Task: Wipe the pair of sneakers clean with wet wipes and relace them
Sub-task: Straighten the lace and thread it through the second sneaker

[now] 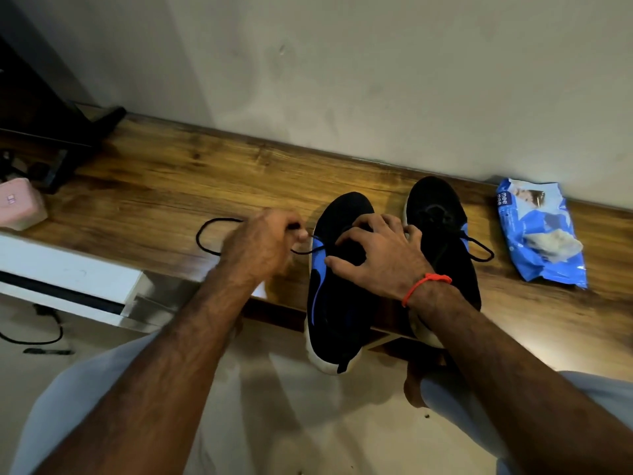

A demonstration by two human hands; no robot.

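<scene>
two black sneakers sit side by side on a wooden desk (164, 173) with a glossy, streaked brown grain, toes toward the pale plaster wall (342, 63) and heels hanging over the near edge. the left sneaker (337, 303) has a soft knit-looking black upper, a curved blue panel along its side and a thick white rubber sole; the right sneaker (442, 214) is the same dark fabric, with a blue patch and a white sole rim showing beside the wrist. the left hand (260, 248) is curled, pinching a thin round black lace (205, 236) that loops out over the desk to the left and runs back into the left sneaker's eyelets. the right hand (380, 255) rests spread over the tongue area of the left sneaker, fingers bent and pressing into the fabric; whether it grips a lace is hard to tell. an orange thread band (426, 286) circles that wrist. a second lace loop (479, 248) trails from the right sneaker. well to the right lies a crinkled blue plastic wet wipes pack (541, 234), its flap open with a white wipe bunched in the opening. a pink boxy object (20, 204) sits at the far left.
</scene>
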